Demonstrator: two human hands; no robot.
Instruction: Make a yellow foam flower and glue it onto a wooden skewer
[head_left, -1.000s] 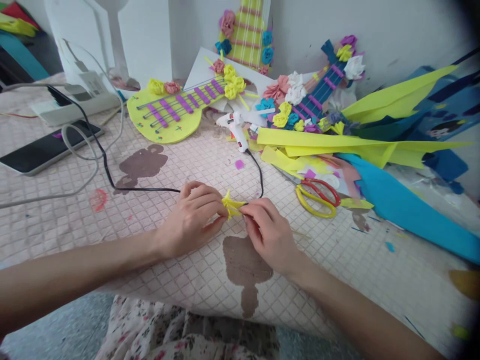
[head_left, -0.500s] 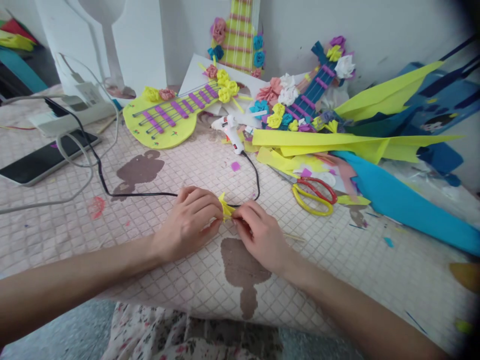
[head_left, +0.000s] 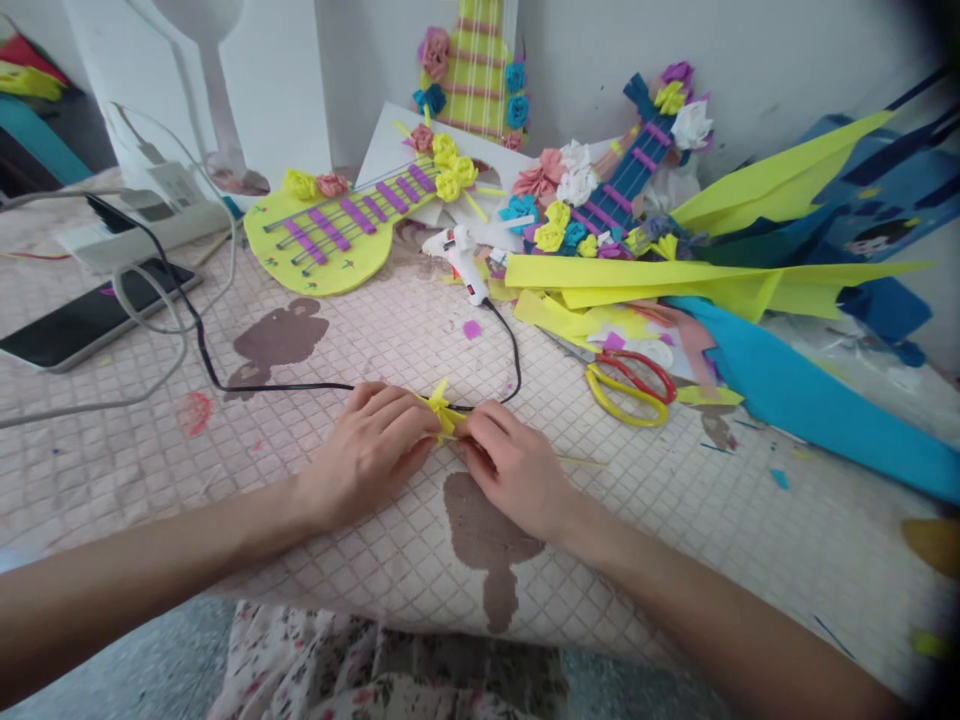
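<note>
Between my hands is a small yellow paper flower [head_left: 441, 405], its pointed petals sticking up just above the quilted cloth. My left hand [head_left: 382, 440] pinches it from the left with curled fingers. From the right, the fingertips of my right hand [head_left: 517, 465] close on the flower's lower end. A thin pale stick [head_left: 583, 460] shows to the right of my right hand; whether it joins the flower is hidden. Just behind the flower runs the black cord [head_left: 281, 386] of a white glue gun [head_left: 461, 265], which stands farther back.
Scissors [head_left: 630, 390] with red and yellow handles lie at right beside yellow paper [head_left: 697, 275] and blue paper [head_left: 810, 390]. A yellow paper guitar [head_left: 322, 240] and a blue flowered one [head_left: 622, 190] are behind. At left are a phone [head_left: 97, 315] and a power strip [head_left: 150, 225].
My hands have shifted very slightly left with the yellow flower, which has turned a little between the fingers. More of the pale stick shows at right.
</note>
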